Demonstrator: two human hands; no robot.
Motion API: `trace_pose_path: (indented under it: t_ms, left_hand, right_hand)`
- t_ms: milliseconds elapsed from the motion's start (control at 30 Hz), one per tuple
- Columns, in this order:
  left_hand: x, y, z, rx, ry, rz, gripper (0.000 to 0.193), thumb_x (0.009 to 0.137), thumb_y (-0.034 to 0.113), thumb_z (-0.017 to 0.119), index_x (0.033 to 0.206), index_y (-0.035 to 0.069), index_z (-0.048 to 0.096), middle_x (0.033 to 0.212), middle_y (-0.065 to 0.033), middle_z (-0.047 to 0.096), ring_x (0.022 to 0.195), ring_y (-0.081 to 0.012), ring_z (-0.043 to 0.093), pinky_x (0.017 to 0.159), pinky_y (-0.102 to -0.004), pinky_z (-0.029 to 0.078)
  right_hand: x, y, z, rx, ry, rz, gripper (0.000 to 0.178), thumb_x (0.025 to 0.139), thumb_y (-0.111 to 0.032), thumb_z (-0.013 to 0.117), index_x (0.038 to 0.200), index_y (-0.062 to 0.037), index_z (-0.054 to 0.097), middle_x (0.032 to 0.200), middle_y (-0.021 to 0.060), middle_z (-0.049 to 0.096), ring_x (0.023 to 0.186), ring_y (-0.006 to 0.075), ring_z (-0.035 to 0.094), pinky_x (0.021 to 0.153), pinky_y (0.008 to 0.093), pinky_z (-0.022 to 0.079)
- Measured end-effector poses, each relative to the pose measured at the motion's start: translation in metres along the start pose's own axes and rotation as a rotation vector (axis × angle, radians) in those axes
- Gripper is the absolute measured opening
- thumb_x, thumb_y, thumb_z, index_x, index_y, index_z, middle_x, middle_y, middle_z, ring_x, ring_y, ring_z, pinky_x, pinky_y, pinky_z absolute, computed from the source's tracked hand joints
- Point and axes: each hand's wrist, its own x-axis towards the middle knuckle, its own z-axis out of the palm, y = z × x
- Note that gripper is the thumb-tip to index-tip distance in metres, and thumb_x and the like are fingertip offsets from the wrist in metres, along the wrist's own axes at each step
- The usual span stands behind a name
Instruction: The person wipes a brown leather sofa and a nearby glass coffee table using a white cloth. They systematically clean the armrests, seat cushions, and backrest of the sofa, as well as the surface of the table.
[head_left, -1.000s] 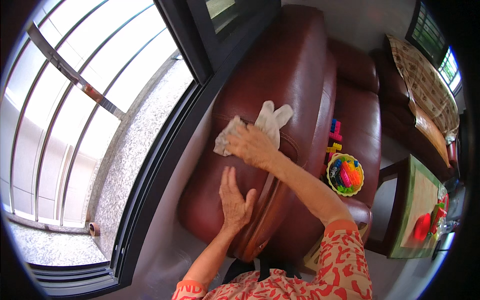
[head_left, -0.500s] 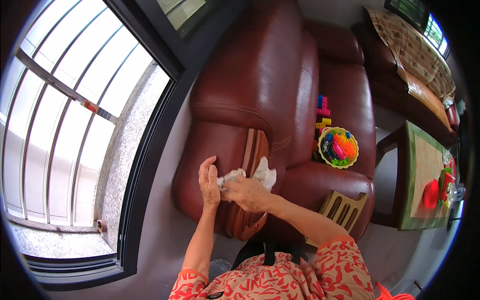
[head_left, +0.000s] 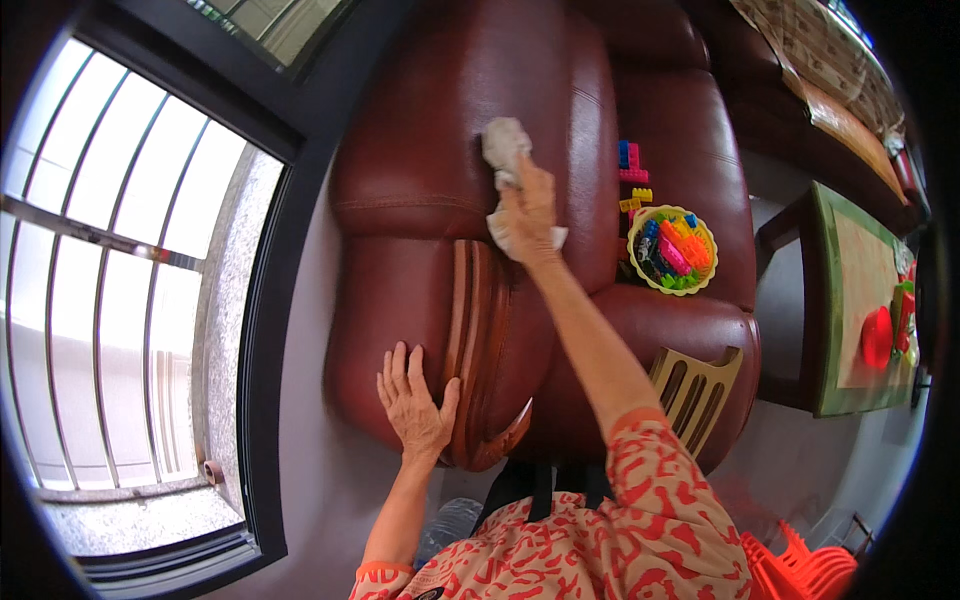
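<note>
A dark red leather sofa (head_left: 420, 165) fills the middle of the view. My right hand (head_left: 532, 210) is closed on a crumpled white cloth (head_left: 507, 145), pressed against the upper part of the sofa's backrest; cloth shows beyond the fingers and below the palm. Lower down, my left hand (head_left: 418, 405) lies with fingers spread on the leather at the near end. It rests just left of the curved wooden trim (head_left: 470, 330) and holds nothing.
On the seat stands a yellow basket (head_left: 636, 262) of colourful toy blocks, with loose blocks (head_left: 632, 165) beyond it. A beige slatted piece (head_left: 697, 395) leans nearer. A green-edged table (head_left: 835, 300) is at right, red plastic stools (head_left: 800, 565) lower right, a barred window (head_left: 110, 300) left.
My right hand has carried the cloth up and away along the backrest. The left hand has come off the cloth and now lies flat on the sofa. The view has shifted slightly.
</note>
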Motion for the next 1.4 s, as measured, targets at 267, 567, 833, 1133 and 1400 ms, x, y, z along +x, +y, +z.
trace_pose_path:
  t_ms: [267, 567, 833, 1133, 1400]
  left_hand:
    - [-0.001, -0.005, -0.005, -0.003, 0.057, -0.011, 0.059, 0.087, 0.035, 0.061, 0.135, 0.006, 0.045, 0.144, -0.0141, 0.042, 0.134, -0.0352, 0.037, 0.112, -0.0505, 0.024]
    - [0.001, -0.004, -0.009, -0.021, 0.087, -0.024, 0.059, 0.083, 0.029, 0.065, 0.134, 0.007, 0.048, 0.142, -0.0139, 0.043, 0.133, -0.0351, 0.038, 0.111, -0.0483, 0.026]
    - [-0.002, -0.006, -0.005, -0.031, 0.105, -0.026, 0.059, 0.082, 0.029, 0.066, 0.133, 0.008, 0.048, 0.142, -0.0127, 0.044, 0.133, -0.0343, 0.038, 0.111, -0.0485, 0.026]
    - [-0.005, -0.007, 0.002, -0.061, 0.124, -0.006, 0.058, 0.085, 0.034, 0.065, 0.134, 0.009, 0.048, 0.142, -0.0127, 0.043, 0.133, -0.0344, 0.037, 0.111, -0.0498, 0.026]
    - [-0.015, -0.017, 0.001, -0.072, 0.196, 0.069, 0.053, 0.087, 0.031, 0.062, 0.134, 0.008, 0.049, 0.141, -0.0145, 0.043, 0.133, -0.0356, 0.037, 0.110, -0.0507, 0.026]
  right_hand:
    - [-0.016, 0.027, 0.014, -0.215, 0.042, 0.403, 0.036, 0.089, -0.012, 0.054, 0.126, -0.0130, 0.055, 0.105, 0.0178, 0.053, 0.100, 0.0360, 0.053, 0.086, 0.0451, 0.044]
    - [-0.120, 0.125, -0.019, -0.136, -0.204, 0.803, 0.039, 0.092, -0.015, 0.044, 0.130, -0.0102, 0.051, 0.103, 0.0217, 0.051, 0.094, 0.0376, 0.053, 0.084, 0.0435, 0.043]
    - [-0.183, 0.046, -0.031, -0.011, -0.163, 0.598, 0.052, 0.085, -0.007, 0.047, 0.136, -0.0078, 0.045, 0.106, 0.0215, 0.044, 0.101, 0.0374, 0.047, 0.090, 0.0418, 0.039]
    - [-0.226, -0.080, -0.076, 0.073, -0.337, 0.367, 0.060, 0.083, 0.006, 0.044, 0.142, 0.0038, 0.033, 0.112, 0.0218, 0.042, 0.099, 0.0380, 0.051, 0.088, 0.0379, 0.043]
    - [-0.287, -0.136, -0.099, 0.090, -0.381, 0.261, 0.056, 0.084, 0.005, 0.044, 0.139, 0.0058, 0.035, 0.115, 0.0225, 0.043, 0.103, 0.0394, 0.049, 0.090, 0.0392, 0.041]
